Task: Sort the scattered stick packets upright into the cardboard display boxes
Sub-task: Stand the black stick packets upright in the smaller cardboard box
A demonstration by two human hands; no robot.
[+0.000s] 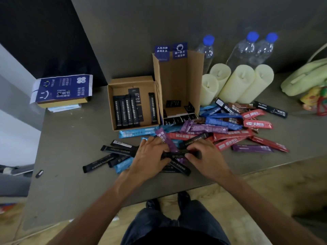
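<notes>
Stick packets in black, blue, purple and red lie scattered on the grey table (70,156). My left hand (150,154) and my right hand (207,156) both grip one black stick packet (177,154) by its ends, held level over the pile. A low cardboard box (113,106) holds several black packets side by side. Beside it on the right stands a tall open display box (194,76) with a few black packets at its bottom. More black packets (113,152) lie to the left of my hands; red and purple ones (247,142) spread to the right.
Several cream pillar candles (237,82) and three clear bottles with blue caps (247,48) stand behind the pile. A blue printed carton (62,89) lies on a stack at the left. A green bag (304,78) sits at the far right. The table's front edge runs close below my hands.
</notes>
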